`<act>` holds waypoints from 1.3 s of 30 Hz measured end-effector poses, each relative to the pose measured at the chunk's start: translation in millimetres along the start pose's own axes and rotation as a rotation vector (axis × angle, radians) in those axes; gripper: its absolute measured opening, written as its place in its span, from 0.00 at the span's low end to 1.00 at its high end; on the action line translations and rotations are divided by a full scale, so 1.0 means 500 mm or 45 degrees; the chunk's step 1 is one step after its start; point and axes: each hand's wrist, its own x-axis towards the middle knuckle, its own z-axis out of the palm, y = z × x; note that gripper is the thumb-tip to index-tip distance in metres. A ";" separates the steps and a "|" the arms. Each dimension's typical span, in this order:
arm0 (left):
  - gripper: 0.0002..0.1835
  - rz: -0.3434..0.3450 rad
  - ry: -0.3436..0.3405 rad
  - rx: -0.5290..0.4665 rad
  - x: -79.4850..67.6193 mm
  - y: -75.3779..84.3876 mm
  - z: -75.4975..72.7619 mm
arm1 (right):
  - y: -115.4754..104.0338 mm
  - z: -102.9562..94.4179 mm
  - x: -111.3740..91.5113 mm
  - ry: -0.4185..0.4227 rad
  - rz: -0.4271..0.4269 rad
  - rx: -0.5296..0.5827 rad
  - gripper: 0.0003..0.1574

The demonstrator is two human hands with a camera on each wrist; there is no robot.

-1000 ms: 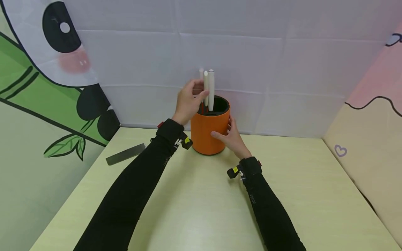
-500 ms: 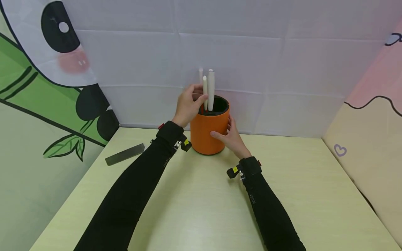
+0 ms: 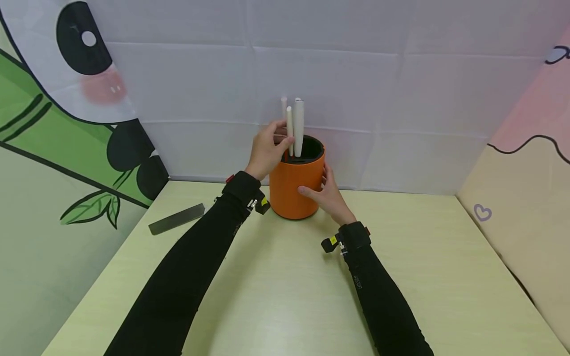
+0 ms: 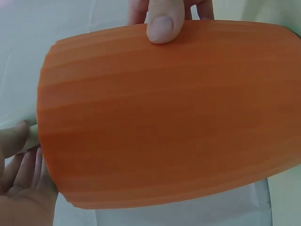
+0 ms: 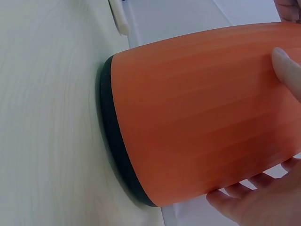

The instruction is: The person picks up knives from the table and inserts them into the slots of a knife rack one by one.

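An orange knife holder (image 3: 296, 193) with a black inside stands upright near the back of the table. My left hand (image 3: 264, 148) pinches the pale handle of a knife (image 3: 290, 129) at the holder's mouth; its lower part is hidden inside. Beside it rise two more pale handles, the thickest handle (image 3: 299, 128) to the right. My right hand (image 3: 331, 200) holds the holder's right side, thumb at the front and fingers behind. In the left wrist view the holder's wall fills the middle, with my left hand (image 4: 26, 183) at its rim.
A flat metal blade (image 3: 177, 219) lies on the table left of my left forearm, its other end hidden by the sleeve. In the right wrist view a pale handle (image 5: 119, 16) lies past the holder's base. A printed cloth wall (image 3: 378, 99) rises behind.
My left hand has lowered the knife a little into the holder, mostly in the first half second. My right hand keeps its hold on the holder.
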 end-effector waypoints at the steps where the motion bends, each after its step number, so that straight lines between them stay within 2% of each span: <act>1: 0.27 -0.008 -0.005 0.006 0.000 -0.002 0.000 | 0.001 0.000 0.000 -0.002 0.000 0.000 0.68; 11: 0.30 -0.061 -0.035 -0.031 -0.004 -0.010 -0.004 | 0.001 -0.003 0.001 -0.002 -0.009 0.006 0.68; 20: 0.31 -0.018 -0.031 0.049 -0.017 -0.012 -0.020 | -0.011 0.001 -0.003 0.000 -0.026 -0.009 0.68; 24: 0.31 0.027 -0.012 0.108 -0.036 -0.013 -0.034 | -0.025 -0.001 -0.018 0.008 -0.042 -0.045 0.67; 31: 0.27 0.121 0.039 0.217 -0.073 -0.011 -0.062 | -0.052 -0.021 -0.057 0.009 -0.097 -0.188 0.65; 39: 0.23 0.178 0.022 0.405 -0.135 -0.028 -0.095 | -0.084 -0.025 -0.098 -0.026 -0.211 -0.343 0.66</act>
